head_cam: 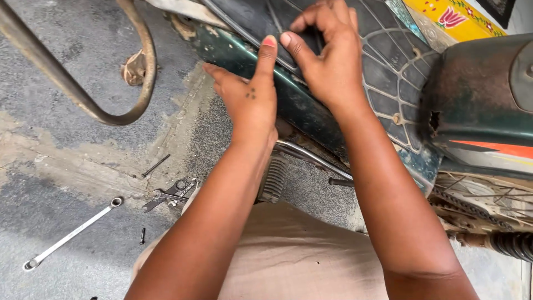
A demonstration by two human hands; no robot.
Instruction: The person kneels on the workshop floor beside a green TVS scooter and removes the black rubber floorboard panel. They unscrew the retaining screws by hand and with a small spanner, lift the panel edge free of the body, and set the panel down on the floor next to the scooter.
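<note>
My left hand (251, 94) lies flat against the dark green side panel (302, 105) of a motorcycle, thumb raised to the edge of the black seat (383, 72). My right hand (325, 53) rests on that patterned black seat, its thumb and fingers curled and pinching at the seat's edge just beside my left thumb. Neither hand holds a tool. What lies under my right fingertips is hidden.
A green fuel tank (483, 100) with an orange stripe sits at right. A coil spring (273, 178) and chrome bar (311, 158) show below the panel. On the concrete floor lie a long ring spanner (69, 234), pliers (169, 195), a thin rod (155, 165) and a small bolt (142, 235). A bent metal tube (100, 105) curves at upper left.
</note>
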